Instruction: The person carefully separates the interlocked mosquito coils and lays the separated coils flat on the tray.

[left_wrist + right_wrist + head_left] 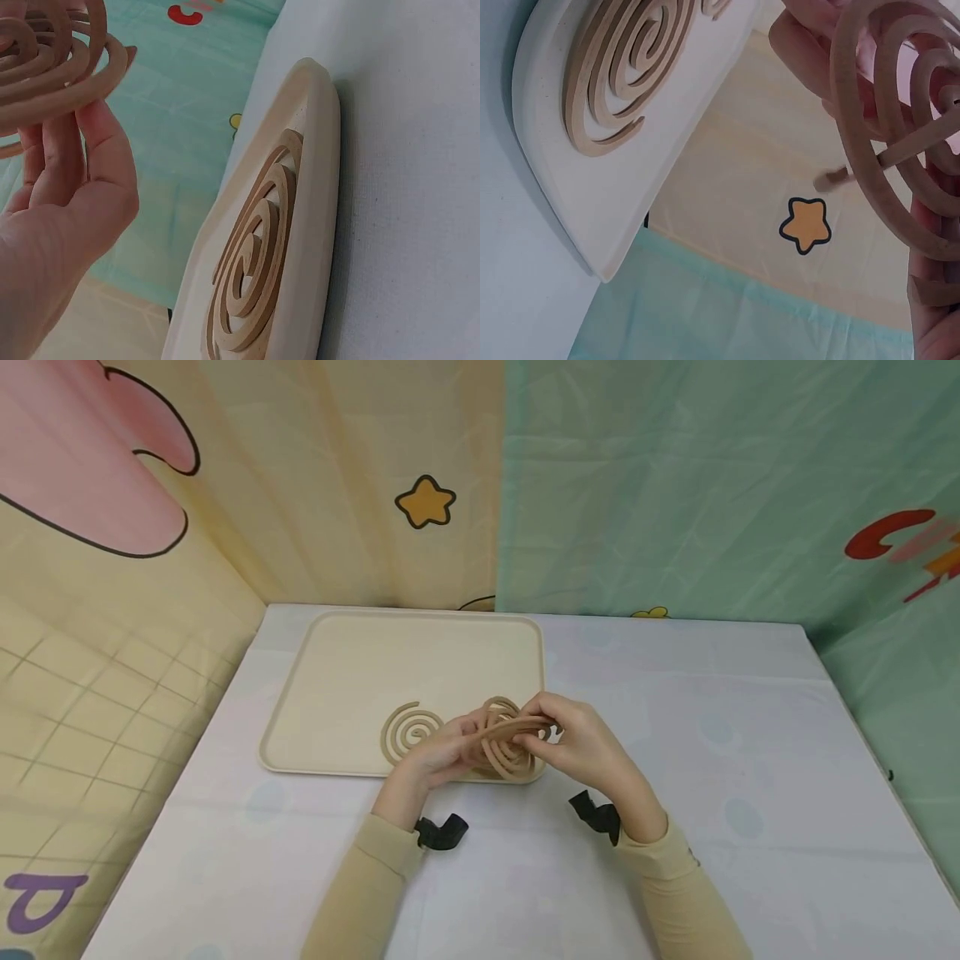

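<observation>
Head view: a brown spiral coil (517,725), nearly edge-on, runs crosswise between the left hand (442,750) and right hand (577,739), both grasping it, above the tray (397,668)'s near right corner.

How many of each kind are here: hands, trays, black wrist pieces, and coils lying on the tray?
Hands: 2 (left hand, right hand)
Tray: 1
Black wrist pieces: 2
Coils lying on the tray: 2 (left coil, right coil)
Total: 7
</observation>
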Tool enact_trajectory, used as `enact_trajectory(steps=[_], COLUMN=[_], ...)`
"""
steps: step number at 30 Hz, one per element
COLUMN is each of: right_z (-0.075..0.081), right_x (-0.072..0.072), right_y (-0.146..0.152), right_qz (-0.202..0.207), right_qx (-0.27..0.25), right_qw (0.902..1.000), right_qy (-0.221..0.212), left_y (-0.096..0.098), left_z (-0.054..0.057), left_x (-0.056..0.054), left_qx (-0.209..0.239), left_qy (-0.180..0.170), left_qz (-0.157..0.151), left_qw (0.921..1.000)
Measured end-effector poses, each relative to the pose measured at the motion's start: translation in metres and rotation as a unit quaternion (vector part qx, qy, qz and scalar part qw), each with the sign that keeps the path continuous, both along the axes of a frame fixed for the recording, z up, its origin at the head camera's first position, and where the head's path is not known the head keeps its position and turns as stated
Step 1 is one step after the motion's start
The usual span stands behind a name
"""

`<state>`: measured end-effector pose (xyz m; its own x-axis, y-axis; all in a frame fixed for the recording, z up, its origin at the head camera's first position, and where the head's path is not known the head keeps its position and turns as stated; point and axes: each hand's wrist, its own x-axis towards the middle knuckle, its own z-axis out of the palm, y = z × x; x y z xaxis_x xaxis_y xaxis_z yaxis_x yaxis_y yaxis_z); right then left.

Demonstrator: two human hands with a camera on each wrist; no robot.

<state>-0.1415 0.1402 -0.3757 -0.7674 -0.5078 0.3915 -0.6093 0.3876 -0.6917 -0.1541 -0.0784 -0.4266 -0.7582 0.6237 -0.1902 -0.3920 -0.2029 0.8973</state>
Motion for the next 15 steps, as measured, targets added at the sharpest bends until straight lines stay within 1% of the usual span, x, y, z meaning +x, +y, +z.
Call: enact_trajectory(steps=[2,5,6,8,11,13,15], right_z=[-0.0005,-0.0013,-0.0014,-0.0014,-0.0020,-0.0028,-0.0039], right_x=[0.0001,0.0000,-0.0001,-0.0007,-0.0020,-0.0033,-0.0050], right_y=[-0.0003,-0.0003,-0.0003,-0.0004,-0.0007,-0.0007,-0.0006], right_qz=[0.001,0.004,0.004,0.007,0.007,0.000,-0.012], right_qx=[0.000,-0.005,-0.006,-0.010,-0.018,-0.029,-0.044], right_qw=[0.9999,0.9998,0.9998,0.9998,0.9997,0.9995,0.9989], right_qy=[0.013,0.017,0.018,0.017,0.016,0.012,0.001], left_y=[0.0001,0.0017,0.0025,0.0037,0.0052,0.0060,0.0071], left_z=[-0.0014,-0.0032,-0.0035,-0.0033,-0.0015,0.0006,0.0027], left_x=[-0.0004,-0.0012,-0.0014,-0.0012,-0.0002,0.0006,0.0012], left_qx=[0.015,0.027,0.028,0.028,0.021,0.014,0.020], left_qy=[-0.011,-0.018,-0.019,-0.017,-0.007,0.010,0.029], left_qz=[-0.007,-0.019,-0.018,-0.007,0.019,0.034,0.042], left_qw=[0.9998,0.9993,0.9993,0.9994,0.9996,0.9993,0.9985])
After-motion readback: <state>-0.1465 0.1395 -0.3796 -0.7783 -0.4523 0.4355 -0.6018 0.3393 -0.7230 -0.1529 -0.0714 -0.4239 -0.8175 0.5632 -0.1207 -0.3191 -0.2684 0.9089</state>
